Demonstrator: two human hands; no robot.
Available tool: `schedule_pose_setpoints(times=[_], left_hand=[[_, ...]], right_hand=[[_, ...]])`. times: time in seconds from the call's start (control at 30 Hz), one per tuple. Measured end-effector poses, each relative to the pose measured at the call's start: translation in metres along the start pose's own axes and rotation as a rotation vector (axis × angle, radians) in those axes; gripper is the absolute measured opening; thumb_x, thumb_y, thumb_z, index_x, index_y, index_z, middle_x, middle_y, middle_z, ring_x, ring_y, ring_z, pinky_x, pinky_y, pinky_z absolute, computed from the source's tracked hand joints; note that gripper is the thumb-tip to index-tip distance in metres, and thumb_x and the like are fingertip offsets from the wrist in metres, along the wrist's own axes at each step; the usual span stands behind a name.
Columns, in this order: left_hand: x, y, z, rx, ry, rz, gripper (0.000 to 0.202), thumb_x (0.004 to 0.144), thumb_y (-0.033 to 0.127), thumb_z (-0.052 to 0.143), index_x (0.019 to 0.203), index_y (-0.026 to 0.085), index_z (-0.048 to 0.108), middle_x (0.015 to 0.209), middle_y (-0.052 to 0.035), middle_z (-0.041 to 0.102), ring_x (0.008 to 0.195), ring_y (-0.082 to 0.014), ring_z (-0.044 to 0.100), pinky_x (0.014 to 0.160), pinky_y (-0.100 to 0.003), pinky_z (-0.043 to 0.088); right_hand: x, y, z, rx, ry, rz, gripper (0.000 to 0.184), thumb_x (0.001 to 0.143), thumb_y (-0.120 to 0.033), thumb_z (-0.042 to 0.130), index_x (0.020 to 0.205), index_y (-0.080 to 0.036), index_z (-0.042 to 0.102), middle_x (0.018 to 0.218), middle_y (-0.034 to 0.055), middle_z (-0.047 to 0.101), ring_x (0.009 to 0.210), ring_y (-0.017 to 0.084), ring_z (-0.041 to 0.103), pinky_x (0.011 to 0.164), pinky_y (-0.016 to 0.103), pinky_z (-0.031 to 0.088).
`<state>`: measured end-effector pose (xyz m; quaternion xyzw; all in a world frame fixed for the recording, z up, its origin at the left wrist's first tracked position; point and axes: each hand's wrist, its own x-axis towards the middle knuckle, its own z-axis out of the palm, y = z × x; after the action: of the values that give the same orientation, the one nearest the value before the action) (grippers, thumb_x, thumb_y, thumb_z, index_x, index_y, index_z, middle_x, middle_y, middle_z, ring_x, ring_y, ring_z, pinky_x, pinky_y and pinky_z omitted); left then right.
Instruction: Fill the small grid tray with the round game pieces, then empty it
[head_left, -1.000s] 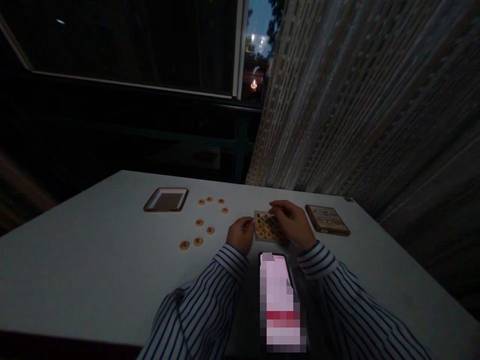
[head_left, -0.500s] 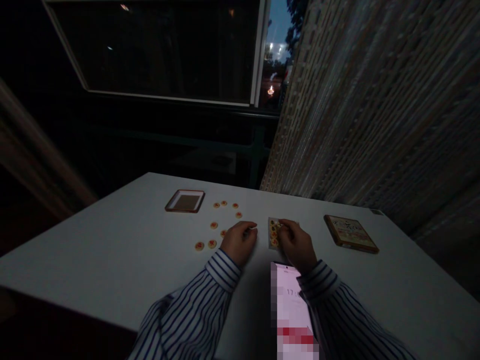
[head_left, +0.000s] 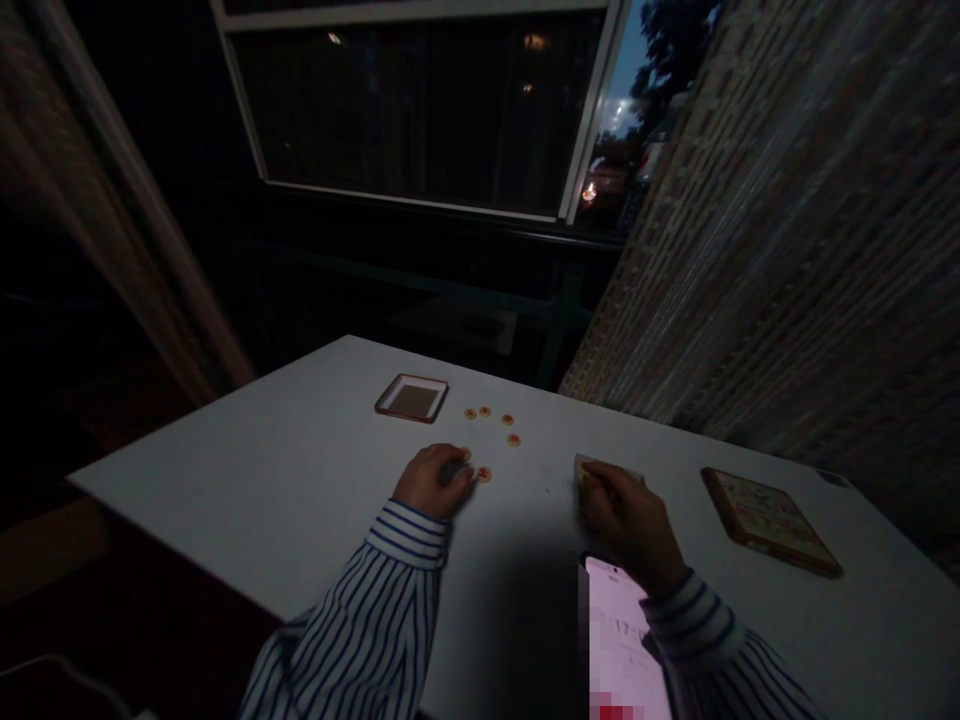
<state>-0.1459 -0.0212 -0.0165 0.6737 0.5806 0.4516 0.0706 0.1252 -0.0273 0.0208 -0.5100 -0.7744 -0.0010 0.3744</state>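
White table [head_left: 247, 480] filled the lower view, with a dark window [head_left: 420, 110] behind it and a brick wall [head_left: 810, 250] along the right. Six round game pieces [head_left: 508, 419] lay on the table: five in full view and one partly covered by the left hand [head_left: 431, 480]. That hand rested curled among them, with its fingers [head_left: 459, 470] drawn together; whether they clamped a piece, I could not tell. The right hand [head_left: 626, 510] lay well apart from it, its fingers gathered at the edge of one pale card [head_left: 611, 468], and its grip was equally hard to judge. One shallow square tray [head_left: 411, 398] sat at twelve o'clock from the left hand. One flat box [head_left: 771, 522] lay at three o'clock from the right hand, and one lit phone [head_left: 619, 640] at six o'clock.
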Motion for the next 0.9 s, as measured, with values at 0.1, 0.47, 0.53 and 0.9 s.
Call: schedule_pose_setpoints(times=[0.1, 0.47, 0.53, 0.9], left_hand=[[-0.001, -0.005, -0.002, 0.073, -0.103, 0.023, 0.028, 0.065, 0.031, 0.062, 0.089, 0.018, 0.064, 0.097, -0.009, 0.065, 0.092, -0.023, 0.059, 0.085, -0.036, 0.044], [-0.007, -0.014, 0.002, 0.267, -0.297, -0.011, 0.029, 0.062, 0.037, 0.064, 0.085, 0.02, 0.068, 0.104, -0.0115, 0.062, 0.1, -0.0281, 0.055, 0.088, -0.04, 0.041], [-0.007, -0.015, 0.001, 0.29, -0.305, -0.011, 0.029, 0.062, 0.037, 0.064, 0.085, 0.019, 0.068, 0.105, -0.0118, 0.062, 0.099, -0.0287, 0.055, 0.088, -0.041, 0.042], [-0.007, -0.013, -0.002, 0.378, -0.36, -0.055, 0.033, 0.065, 0.041, 0.059, 0.089, 0.02, 0.07, 0.107, -0.0101, 0.062, 0.101, -0.027, 0.055, 0.09, -0.039, 0.041]], right_hand=[[0.012, -0.02, -0.005, 0.018, -0.05, -0.067, 0.025, 0.08, -0.024, 0.043, 0.096, -0.019, 0.061, 0.094, 0.0076, 0.067, 0.085, 0.021, 0.062, 0.077, 0.033, 0.048], [0.017, -0.051, 0.043, -0.015, -0.238, -0.206, 0.026, 0.081, -0.018, 0.041, 0.097, -0.019, 0.061, 0.093, 0.0064, 0.067, 0.084, 0.018, 0.061, 0.077, 0.031, 0.046], [0.012, -0.045, 0.048, -0.036, -0.236, -0.233, 0.026, 0.081, -0.018, 0.041, 0.095, -0.019, 0.062, 0.091, 0.0066, 0.067, 0.082, 0.018, 0.062, 0.076, 0.03, 0.046], [0.007, -0.037, 0.051, 0.009, -0.24, -0.236, 0.028, 0.081, -0.017, 0.039, 0.097, -0.015, 0.061, 0.09, 0.0069, 0.067, 0.082, 0.017, 0.062, 0.076, 0.029, 0.046]])
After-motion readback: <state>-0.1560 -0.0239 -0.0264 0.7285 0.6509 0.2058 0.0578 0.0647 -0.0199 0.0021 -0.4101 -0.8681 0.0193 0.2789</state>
